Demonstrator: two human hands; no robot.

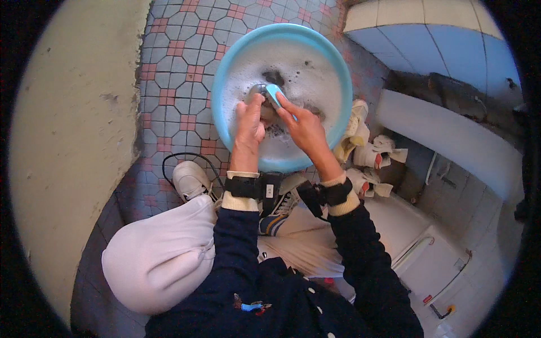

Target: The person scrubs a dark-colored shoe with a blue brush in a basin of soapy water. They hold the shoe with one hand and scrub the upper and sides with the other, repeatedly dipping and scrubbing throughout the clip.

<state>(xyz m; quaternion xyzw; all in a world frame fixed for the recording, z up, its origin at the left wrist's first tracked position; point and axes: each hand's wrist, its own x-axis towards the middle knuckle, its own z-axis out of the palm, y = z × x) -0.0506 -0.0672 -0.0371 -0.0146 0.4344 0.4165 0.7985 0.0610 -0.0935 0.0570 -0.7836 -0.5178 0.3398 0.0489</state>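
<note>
A round light-blue plastic basin stands on the tiled floor before me, with water under thick white suds. Over its middle my right hand grips a blue-handled brush, index finger laid along its back. My left hand is closed on a dark wet item, probably a shoe, whose rounded end shows beside the brush. The brush touches or nearly touches it; the bristles are hidden. More of a greyish object lies partly under the foam between my hands.
Several pale shoes stand right of the basin. A plastered wall rises at the left, and a trough with a white front is at the right. My own shoes flank the basin's near side. A black cable loop lies by the left one.
</note>
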